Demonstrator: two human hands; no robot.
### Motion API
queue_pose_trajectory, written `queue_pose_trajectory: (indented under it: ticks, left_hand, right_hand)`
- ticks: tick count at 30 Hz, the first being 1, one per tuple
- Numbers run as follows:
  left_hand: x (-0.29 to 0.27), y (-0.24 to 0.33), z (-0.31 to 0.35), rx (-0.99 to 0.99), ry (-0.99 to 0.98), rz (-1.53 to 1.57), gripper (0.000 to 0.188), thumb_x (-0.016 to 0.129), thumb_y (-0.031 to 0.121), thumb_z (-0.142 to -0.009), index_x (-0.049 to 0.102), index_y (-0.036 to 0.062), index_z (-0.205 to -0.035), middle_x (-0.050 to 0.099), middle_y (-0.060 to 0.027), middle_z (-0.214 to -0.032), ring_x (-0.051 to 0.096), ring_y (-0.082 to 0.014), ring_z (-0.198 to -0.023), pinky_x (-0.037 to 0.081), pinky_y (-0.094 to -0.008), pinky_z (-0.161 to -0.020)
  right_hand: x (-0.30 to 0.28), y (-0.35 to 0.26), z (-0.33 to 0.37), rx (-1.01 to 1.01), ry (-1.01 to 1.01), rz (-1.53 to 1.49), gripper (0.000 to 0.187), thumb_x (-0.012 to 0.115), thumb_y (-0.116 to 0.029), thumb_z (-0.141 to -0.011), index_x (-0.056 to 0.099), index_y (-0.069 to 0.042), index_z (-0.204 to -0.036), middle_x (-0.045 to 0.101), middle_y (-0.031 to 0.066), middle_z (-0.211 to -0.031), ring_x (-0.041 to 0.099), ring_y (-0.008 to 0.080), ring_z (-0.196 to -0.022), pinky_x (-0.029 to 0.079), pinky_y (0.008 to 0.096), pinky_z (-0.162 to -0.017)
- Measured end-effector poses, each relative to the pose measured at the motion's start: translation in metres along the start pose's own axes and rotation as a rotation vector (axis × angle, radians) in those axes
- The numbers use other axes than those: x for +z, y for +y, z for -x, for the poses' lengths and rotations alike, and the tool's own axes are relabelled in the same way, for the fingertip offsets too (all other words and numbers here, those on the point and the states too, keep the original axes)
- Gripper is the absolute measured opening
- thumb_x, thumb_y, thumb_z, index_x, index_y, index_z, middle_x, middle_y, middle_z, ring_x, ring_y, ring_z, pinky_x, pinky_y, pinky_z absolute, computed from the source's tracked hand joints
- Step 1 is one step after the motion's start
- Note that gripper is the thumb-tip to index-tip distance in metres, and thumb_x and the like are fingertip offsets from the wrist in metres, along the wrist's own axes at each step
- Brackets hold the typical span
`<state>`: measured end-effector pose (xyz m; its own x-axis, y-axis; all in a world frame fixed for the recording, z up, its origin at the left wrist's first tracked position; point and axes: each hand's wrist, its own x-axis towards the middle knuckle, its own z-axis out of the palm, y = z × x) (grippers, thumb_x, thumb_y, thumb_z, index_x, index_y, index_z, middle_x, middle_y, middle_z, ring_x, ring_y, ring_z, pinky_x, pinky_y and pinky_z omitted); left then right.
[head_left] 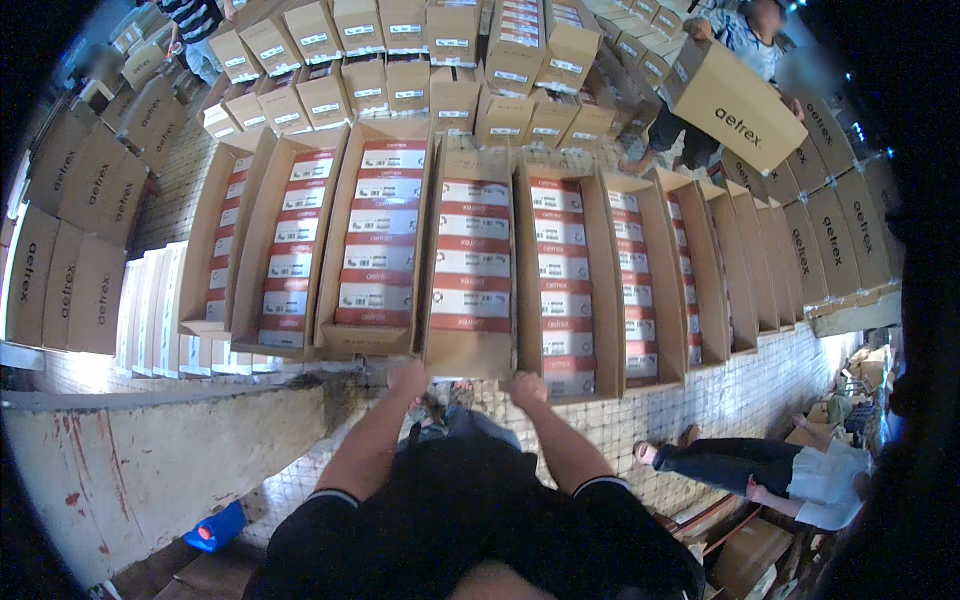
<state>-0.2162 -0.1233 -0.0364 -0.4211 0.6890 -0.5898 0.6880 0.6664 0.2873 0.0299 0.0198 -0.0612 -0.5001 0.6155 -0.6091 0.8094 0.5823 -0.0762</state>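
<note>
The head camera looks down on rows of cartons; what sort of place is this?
Probably a warehouse or packing floor. Long open cartons full of red-and-white boxes stand in rows on a tiled floor, closed brown cartons are stacked around, and another person carries a carton. Both hands, left and right, grip the near carton's end.

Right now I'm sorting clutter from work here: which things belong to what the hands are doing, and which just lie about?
In hand:
- left hand and right hand gripping the near end of an open carton filled with red-and-white boxes
- open cartons either side

Lying about:
- blue object on the floor
- concrete ledge
- stacked closed cartons
</note>
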Motion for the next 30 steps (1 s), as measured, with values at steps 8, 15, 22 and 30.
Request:
queue_pose_trajectory:
  ticks: [8,15,22,30]
  left_hand:
    - [-0.134,0.04,0.041,0.2,0.224,0.017,0.036,0.048,0.033,-0.088,0.068,0.003,-0.085,0.066,-0.0233,-0.088,0.064,-0.0401,-0.082,0.049,-0.0523,-0.075]
    - [-0.255,0.069,0.012,0.331,0.56,0.18,0.037,0.046,0.034,-0.088,0.066,0.0028,-0.09,0.064,-0.0245,-0.09,0.061,-0.0436,-0.086,0.047,-0.0514,-0.075]
    - [-0.26,0.073,0.004,0.298,0.563,0.129,0.039,0.045,0.036,-0.087,0.067,0.0045,-0.094,0.065,-0.0235,-0.092,0.062,-0.0423,-0.09,0.047,-0.0502,-0.08]
    - [-0.263,0.074,0.006,0.293,0.527,0.146,0.038,0.046,0.037,-0.087,0.067,0.005,-0.091,0.065,-0.0228,-0.092,0.062,-0.041,-0.09,0.047,-0.0497,-0.081]
  right_hand:
    - [-0.19,0.042,0.05,-0.292,0.159,0.081,0.054,0.038,-0.054,-0.092,0.068,-0.009,-0.09,0.068,0.0157,-0.088,0.067,0.032,-0.079,0.052,0.048,-0.069]
    - [-0.314,0.018,0.037,-0.324,0.562,-0.006,0.05,0.043,-0.039,-0.094,0.065,0.0,-0.071,0.065,0.0224,-0.076,0.064,0.0372,-0.079,0.049,0.0467,-0.077]
    - [-0.319,0.019,0.037,-0.315,0.486,-0.045,0.049,0.04,-0.038,-0.093,0.068,-0.004,-0.073,0.068,0.0172,-0.08,0.065,0.0339,-0.084,0.049,0.0443,-0.083]
    - [-0.319,0.019,0.033,-0.33,0.484,-0.062,0.052,0.04,-0.041,-0.094,0.068,-0.004,-0.072,0.067,0.0185,-0.078,0.065,0.0356,-0.082,0.049,0.0449,-0.083]
